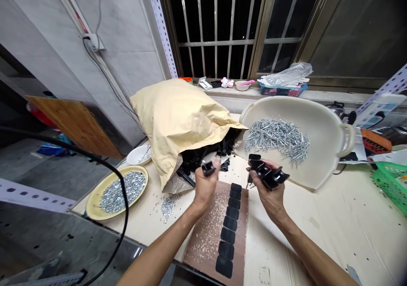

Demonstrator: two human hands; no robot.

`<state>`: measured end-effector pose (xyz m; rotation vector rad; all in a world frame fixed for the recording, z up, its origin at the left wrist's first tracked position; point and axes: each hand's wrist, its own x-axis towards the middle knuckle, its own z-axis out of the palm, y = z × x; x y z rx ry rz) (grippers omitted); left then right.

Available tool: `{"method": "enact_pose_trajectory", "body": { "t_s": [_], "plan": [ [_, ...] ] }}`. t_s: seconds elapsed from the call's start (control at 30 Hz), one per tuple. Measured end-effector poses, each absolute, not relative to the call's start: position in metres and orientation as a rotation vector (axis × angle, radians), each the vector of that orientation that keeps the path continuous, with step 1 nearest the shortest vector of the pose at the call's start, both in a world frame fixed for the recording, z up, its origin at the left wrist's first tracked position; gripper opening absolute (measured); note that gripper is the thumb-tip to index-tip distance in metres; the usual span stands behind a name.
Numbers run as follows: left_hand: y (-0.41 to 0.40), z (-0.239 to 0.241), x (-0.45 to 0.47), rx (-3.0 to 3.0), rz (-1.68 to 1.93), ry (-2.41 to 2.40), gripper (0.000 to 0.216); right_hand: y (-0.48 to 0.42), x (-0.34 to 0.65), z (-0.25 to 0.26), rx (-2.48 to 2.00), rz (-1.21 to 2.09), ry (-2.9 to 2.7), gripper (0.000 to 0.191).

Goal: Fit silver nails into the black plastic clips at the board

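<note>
Pale tabletop is lying below; left hand is grasping 1 black fitting, right hand clutching black pieces, seemingly a handling step, next calling for steadiness.

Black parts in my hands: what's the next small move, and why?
Probably bring the black part in your left hand across to the bunch in your right hand: the left seems to hold just one, the right holds several, and the hands are near each other.
</note>
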<state>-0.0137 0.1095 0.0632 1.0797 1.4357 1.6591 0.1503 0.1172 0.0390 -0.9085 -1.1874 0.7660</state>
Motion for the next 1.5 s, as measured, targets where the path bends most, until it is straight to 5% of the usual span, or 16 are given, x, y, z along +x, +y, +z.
{"method": "enact_pose_trajectory", "body": {
  "t_s": [0.4,1.3,1.5],
  "plan": [
    [0.120,0.082,-0.021,1.269,1.598,1.384,0.036,0.120,0.147,0.029,-0.887,0.755,-1.248,0.038],
    [0.113,0.090,-0.002,1.167,1.598,1.221,0.050,0.122,0.153,0.032,-0.899,0.732,-1.306,0.037],
    [0.124,0.089,0.004,1.240,1.412,1.179,0.036,0.120,0.150,0.037,-0.903,0.758,-1.325,0.043]
  ]
}}
